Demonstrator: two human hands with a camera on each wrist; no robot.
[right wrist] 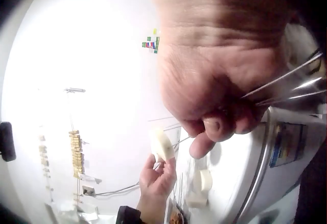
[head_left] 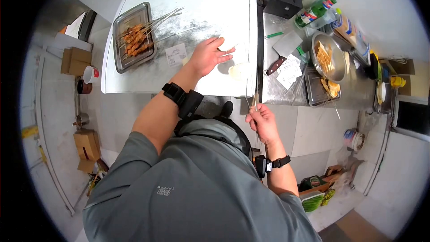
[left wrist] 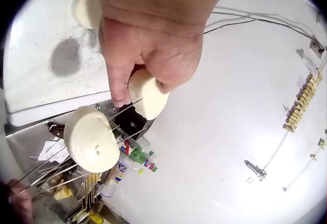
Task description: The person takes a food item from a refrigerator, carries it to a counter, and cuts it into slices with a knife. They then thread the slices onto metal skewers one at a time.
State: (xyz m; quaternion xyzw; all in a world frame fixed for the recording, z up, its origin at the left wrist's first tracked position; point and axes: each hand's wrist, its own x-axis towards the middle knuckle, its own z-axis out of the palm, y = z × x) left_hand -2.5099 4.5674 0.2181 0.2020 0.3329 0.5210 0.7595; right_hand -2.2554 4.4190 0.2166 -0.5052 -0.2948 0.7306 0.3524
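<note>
My right hand [head_left: 263, 123] grips a few thin metal skewers [right wrist: 288, 78], its fingers curled round them. In the left wrist view, a thick pale round disc [left wrist: 92, 139], like a bun slice, sits on these skewers between my hands. My left hand [head_left: 208, 57] is over the white table; in its wrist view it pinches a second pale disc [left wrist: 150, 96] between thumb and fingers. Skewers run up to this disc, their tips hidden behind it and my fingers. In the right wrist view, further pale discs [right wrist: 205, 180] lie on the white tabletop [right wrist: 230, 168].
A metal tray [head_left: 118, 56] of skewered meat stands at the table's left, beside a paper slip [head_left: 175, 54]. On the steel counter to the right are a cleaver [head_left: 286, 45], a steel bowl [head_left: 341, 62] of skewers, a dark tray [head_left: 316, 92], green bottles [head_left: 309, 16] and a black box [head_left: 280, 0].
</note>
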